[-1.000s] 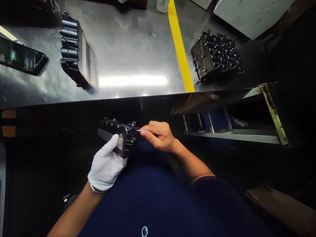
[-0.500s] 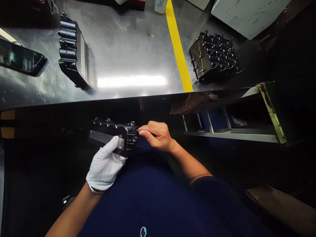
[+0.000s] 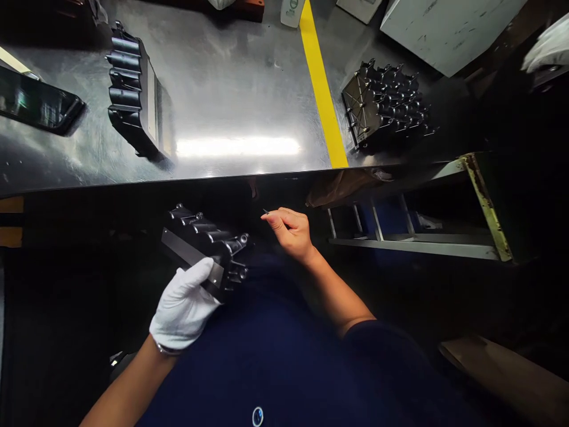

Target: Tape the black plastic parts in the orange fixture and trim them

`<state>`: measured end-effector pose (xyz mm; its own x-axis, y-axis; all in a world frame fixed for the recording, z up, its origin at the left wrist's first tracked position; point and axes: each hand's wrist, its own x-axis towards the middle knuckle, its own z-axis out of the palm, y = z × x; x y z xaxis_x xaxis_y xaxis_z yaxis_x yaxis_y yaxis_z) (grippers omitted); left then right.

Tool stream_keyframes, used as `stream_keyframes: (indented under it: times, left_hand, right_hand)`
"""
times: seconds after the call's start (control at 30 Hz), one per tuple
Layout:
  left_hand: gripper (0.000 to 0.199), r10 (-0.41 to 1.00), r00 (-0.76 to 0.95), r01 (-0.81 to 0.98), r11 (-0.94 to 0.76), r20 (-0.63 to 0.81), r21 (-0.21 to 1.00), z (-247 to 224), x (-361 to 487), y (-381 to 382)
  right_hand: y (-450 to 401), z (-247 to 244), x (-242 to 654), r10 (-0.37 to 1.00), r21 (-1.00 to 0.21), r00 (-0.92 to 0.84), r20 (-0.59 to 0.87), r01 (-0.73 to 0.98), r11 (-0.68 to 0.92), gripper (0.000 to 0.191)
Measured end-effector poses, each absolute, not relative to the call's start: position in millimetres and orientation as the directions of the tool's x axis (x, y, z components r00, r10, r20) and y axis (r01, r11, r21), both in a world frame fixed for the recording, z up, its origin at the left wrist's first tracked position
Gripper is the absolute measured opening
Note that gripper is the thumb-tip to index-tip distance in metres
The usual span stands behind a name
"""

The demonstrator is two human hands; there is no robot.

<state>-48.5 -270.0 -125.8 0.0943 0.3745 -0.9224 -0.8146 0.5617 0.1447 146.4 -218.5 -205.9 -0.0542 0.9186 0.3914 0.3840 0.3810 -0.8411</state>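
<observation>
My left hand point(image 3: 184, 302), in a white glove, grips a black moulded plastic housing point(image 3: 200, 230) by its near side. The thumb presses on a flat metal strip along the housing's face, and the fingers behind are hidden. The housing is tilted, its right end lower, with ridges and screw bosses on top and at the right end. Apart from it, to the right, my bare right hand point(image 3: 291, 231) is closed in a pinch. A small dark blade point(image 3: 265, 212) pokes out between thumb and forefinger; the rest of it is covered.
On the metal bench point(image 3: 222, 89) stand another black housing point(image 3: 127, 89) at left and a group of similar housings point(image 3: 391, 98) right of the yellow tape point(image 3: 322, 89). A phone point(image 3: 38, 101) lies far left. A metal frame point(image 3: 418, 246) is below the bench edge. A white-gloved hand point(image 3: 549, 47) shows upper right.
My right hand has drawn the blade away from the housing's right end, to the right and slightly up. The housing has tilted, its right end lower. A white-gloved hand has appeared upper right.
</observation>
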Motion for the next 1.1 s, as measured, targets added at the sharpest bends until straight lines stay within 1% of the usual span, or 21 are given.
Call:
stream_keyframes:
  times: [0.07, 0.17, 0.23, 0.33, 0.4, 0.47, 0.6, 0.7, 0.83, 0.9, 0.97, 1.03, 1.1]
  left_hand:
    - [0.040, 0.384, 0.065, -0.854, 0.498, -0.921, 0.147, -130, -49, -265]
    - [0.044, 0.419, 0.095, -0.890, 0.442, -0.903, 0.111, -137, -48, -260]
    - [0.047, 0.440, 0.130, -0.887, 0.452, -0.888, 0.094, -139, -47, -260]
    - [0.051, 0.483, 0.133, -0.877, 0.464, -0.865, 0.124, -137, -45, -262]
    - [0.049, 0.487, 0.124, -0.875, 0.465, -0.865, 0.137, -136, -44, -263]
    - [0.045, 0.470, 0.125, -0.874, 0.468, -0.874, 0.127, -137, -45, -262]
    - [0.040, 0.456, 0.128, -0.852, 0.505, -0.881, 0.137, -143, -50, -262]
    - [0.039, 0.457, 0.136, -0.838, 0.527, -0.879, 0.144, -148, -55, -263]
    - [0.024, 0.493, 0.148, -0.830, 0.533, -0.857, 0.163, -154, -60, -264]
    - [0.021, 0.503, 0.156, -0.824, 0.541, -0.850, 0.169, -155, -60, -263]
    - [0.021, 0.508, 0.156, -0.822, 0.543, -0.847, 0.174, -155, -60, -262]
    - [0.027, 0.514, 0.138, -0.830, 0.527, -0.847, 0.184, -154, -60, -263]
    - [0.032, 0.504, 0.104, -0.835, 0.513, -0.858, 0.199, -151, -62, -267]
  right_hand:
    - [-226, -198, 144, 0.873, -0.809, -0.173, 0.455, 0.330, 0.487, 0.028]
    - [-235, -189, 135, 0.808, -0.756, -0.247, 0.535, 0.287, 0.588, 0.023]
    - [-236, -188, 131, 0.798, -0.734, -0.251, 0.547, 0.315, 0.602, 0.025]
    - [-235, -193, 129, 0.796, -0.703, -0.234, 0.558, 0.375, 0.604, 0.028]
    - [-234, -197, 128, 0.791, -0.687, -0.205, 0.576, 0.404, 0.605, 0.029]
    - [-234, -201, 126, 0.797, -0.686, -0.179, 0.578, 0.422, 0.592, 0.029]
    - [-233, -209, 121, 0.844, -0.723, -0.190, 0.502, 0.443, 0.530, 0.031]
    - [-231, -215, 117, 0.861, -0.744, -0.192, 0.471, 0.437, 0.505, 0.034]
    - [-229, -220, 112, 0.889, -0.764, -0.194, 0.414, 0.458, 0.455, 0.034]
    - [-229, -220, 109, 0.894, -0.772, -0.180, 0.410, 0.453, 0.445, 0.034]
    - [-229, -222, 105, 0.895, -0.784, -0.150, 0.421, 0.436, 0.442, 0.036]
    - [-228, -225, 104, 0.906, -0.801, -0.123, 0.405, 0.431, 0.416, 0.037]
    - [-224, -229, 107, 0.940, -0.838, -0.027, 0.341, 0.444, 0.317, 0.040]
